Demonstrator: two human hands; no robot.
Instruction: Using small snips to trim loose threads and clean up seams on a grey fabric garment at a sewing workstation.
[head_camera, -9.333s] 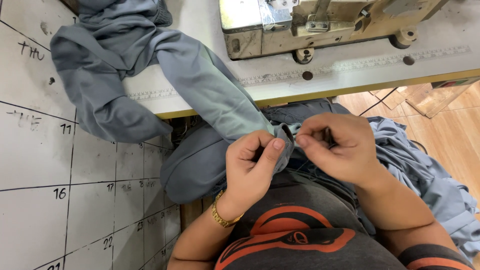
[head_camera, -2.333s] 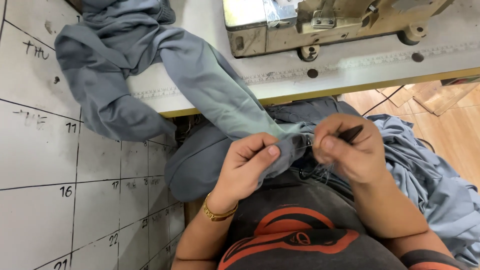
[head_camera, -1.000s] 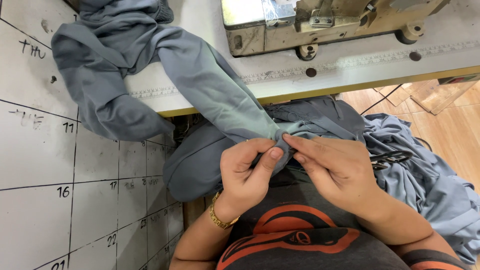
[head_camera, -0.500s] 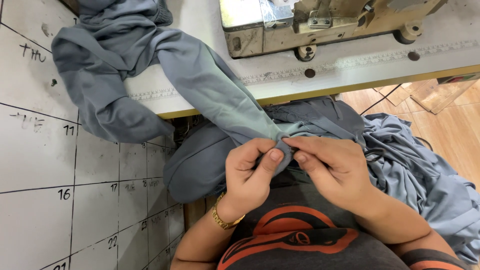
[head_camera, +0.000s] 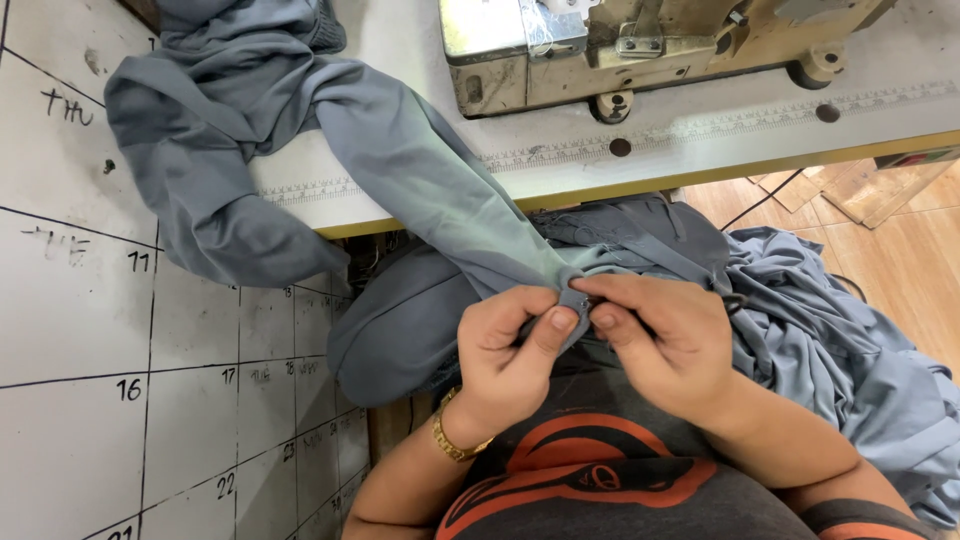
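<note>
Both hands meet just below the desk (head_camera: 700, 140) edge, over the person's lap: the left hand (head_camera: 510, 350) and the right hand (head_camera: 665, 345) each pinch the same small fold of grey cloth (head_camera: 440, 190) between thumb and fingertips, grips closed on it. From that pinch the cloth runs up onto the desk, left of the sewing machine (head_camera: 600, 50), and more of it is heaped right of the desk, beside the right hand.

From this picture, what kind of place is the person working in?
Probably a garment sewing workshop. An industrial sewing machine sits on a white table, and the hands pinch grey-blue fabric that trails off it, with more piled on the lap.
</note>
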